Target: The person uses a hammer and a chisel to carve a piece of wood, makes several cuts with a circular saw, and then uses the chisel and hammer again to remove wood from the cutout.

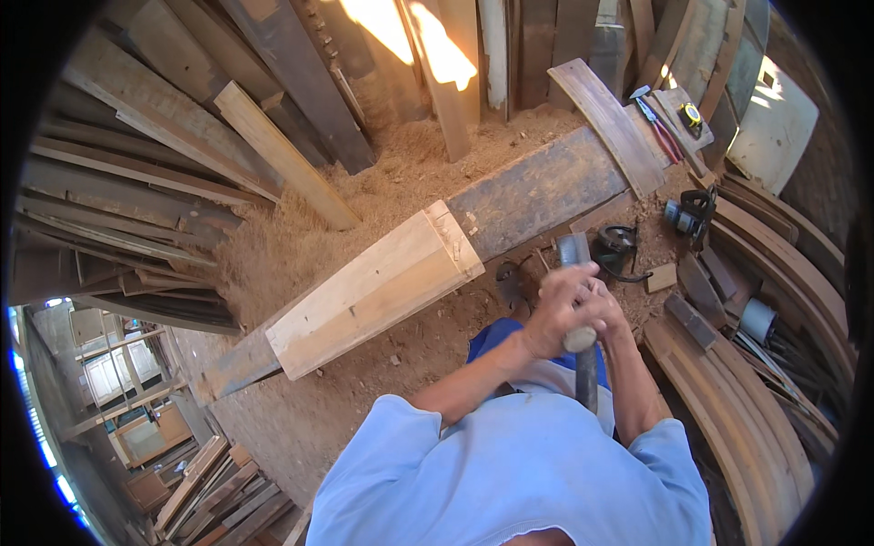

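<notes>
Grey tool handle (574, 250), one, clamped by fingers of left hand (557, 309) and right hand (604, 311); one pale beam (373, 289) beside, one grinder (615, 246) near.

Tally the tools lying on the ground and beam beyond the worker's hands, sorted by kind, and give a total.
Power tools: 2, a dark round one and a blue-grey one
Pliers with red handles: 1
Tape measure, yellow and black: 1
Total: 4

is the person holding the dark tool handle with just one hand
No, both the left hand and the right hand are wrapped around the dark tool handle together.
</notes>
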The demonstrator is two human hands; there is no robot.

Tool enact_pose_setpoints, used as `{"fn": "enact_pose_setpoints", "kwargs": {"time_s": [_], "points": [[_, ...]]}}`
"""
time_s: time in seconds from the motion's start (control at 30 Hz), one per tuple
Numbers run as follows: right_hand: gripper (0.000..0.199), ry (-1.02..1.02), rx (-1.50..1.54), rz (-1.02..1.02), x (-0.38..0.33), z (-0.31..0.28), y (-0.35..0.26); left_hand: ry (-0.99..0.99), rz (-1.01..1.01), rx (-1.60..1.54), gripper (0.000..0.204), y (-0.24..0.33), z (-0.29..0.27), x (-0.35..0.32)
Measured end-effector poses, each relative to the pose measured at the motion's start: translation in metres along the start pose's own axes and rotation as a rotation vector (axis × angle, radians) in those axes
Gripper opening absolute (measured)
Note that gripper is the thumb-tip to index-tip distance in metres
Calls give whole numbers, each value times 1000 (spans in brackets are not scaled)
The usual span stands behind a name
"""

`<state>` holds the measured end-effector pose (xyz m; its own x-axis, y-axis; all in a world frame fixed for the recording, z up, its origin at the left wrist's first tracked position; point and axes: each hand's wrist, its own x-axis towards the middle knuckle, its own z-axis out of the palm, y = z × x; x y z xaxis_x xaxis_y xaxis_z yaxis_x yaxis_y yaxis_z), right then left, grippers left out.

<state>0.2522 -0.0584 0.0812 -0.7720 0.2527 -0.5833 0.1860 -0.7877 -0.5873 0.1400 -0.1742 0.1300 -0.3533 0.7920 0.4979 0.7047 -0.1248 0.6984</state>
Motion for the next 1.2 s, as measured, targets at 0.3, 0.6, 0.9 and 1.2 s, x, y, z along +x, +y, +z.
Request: {"fn": "enact_pose_setpoints", "kwargs": {"time_s": [0.3,0.6,0.9,1.2], "points": [[34,132,-5,151,-9,-39,3,-658,-336,282,42,-75,-55,-56],[29,260,-239,236,-25,-84,13,-957,-470,831,41,-234,-165,-34],[30,338,-711,275,-45,-148,45,-788,-838,772,96,-218,-142,-24],[53,521,-1140,454,-86,-225,98,-457,-1081,619,48,-288,-142,-51]]}}
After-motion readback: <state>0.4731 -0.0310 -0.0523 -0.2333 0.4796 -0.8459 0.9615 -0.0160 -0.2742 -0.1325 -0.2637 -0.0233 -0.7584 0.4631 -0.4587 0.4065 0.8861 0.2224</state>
